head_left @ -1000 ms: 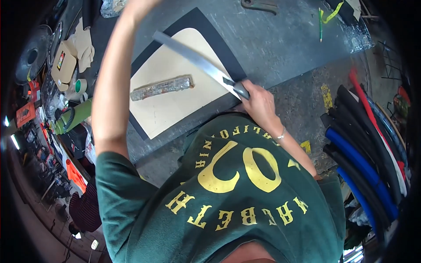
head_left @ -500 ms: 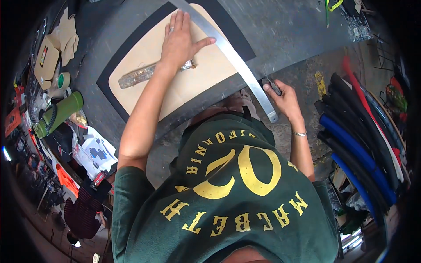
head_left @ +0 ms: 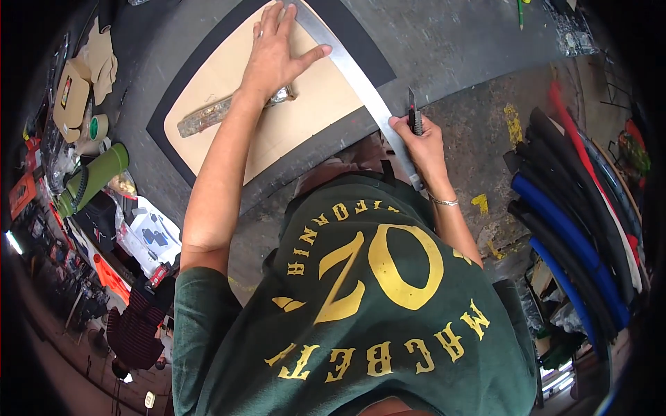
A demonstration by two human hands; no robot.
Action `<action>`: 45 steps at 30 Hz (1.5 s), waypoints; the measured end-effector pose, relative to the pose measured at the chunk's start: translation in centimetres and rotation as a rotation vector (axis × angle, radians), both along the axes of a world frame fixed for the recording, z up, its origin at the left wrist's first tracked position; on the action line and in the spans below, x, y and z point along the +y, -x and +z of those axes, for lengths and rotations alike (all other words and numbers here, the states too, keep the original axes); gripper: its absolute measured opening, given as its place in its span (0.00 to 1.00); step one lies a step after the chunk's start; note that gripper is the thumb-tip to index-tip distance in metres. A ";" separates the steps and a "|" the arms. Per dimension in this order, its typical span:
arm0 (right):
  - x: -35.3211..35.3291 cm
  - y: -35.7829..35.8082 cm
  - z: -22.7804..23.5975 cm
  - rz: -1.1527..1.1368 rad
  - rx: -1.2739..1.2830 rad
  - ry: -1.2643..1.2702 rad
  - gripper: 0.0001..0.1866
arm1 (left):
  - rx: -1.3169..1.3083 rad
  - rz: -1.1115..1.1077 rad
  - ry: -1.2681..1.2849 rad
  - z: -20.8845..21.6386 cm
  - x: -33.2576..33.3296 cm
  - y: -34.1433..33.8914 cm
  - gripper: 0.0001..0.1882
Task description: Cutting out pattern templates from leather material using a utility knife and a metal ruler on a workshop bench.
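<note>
A tan curved-edged template lies on a larger black sheet on the dark table. Along the template's right edge runs a long steel ruler, its near end past the table edge. My left hand is spread flat on the template's far part, fingertips and thumb at the ruler. In my right hand is a utility knife, blade pointing away from me, while the thumb rests against the ruler's near part. A tape-wrapped bar lies on the template, partly behind my left forearm.
Rolls of black and blue material stand at the right. On the left are a cardboard box, a green tape roll, a green cylinder and printed paper. Another person is farther off at the lower left.
The ruler's near end has shifted left, closer along the template's edge. My right hand has come left with the knife and its thumb now touches the ruler; the left hand remains spread.
</note>
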State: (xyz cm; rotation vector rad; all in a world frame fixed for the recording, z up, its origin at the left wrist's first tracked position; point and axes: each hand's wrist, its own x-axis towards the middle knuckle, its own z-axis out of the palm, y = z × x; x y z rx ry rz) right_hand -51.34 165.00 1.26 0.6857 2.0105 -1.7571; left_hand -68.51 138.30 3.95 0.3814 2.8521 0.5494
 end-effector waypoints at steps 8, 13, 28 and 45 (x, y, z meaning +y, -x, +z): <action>-0.6 0.1 0.0 -0.077 -0.042 0.037 0.12 | -0.030 0.015 0.025 0.0 0.2 0.1 0.61; -1.0 0.0 -0.2 -0.098 -0.054 0.048 0.12 | -0.005 0.008 0.025 -0.4 -0.2 0.1 0.62; -0.9 -0.3 -0.2 -0.138 -0.106 0.032 0.13 | 0.416 -0.078 -0.022 -5.1 -0.6 0.8 0.63; -0.7 -0.2 -0.4 -0.118 -0.091 0.043 0.12 | -0.046 0.017 0.023 -0.3 0.4 0.3 0.61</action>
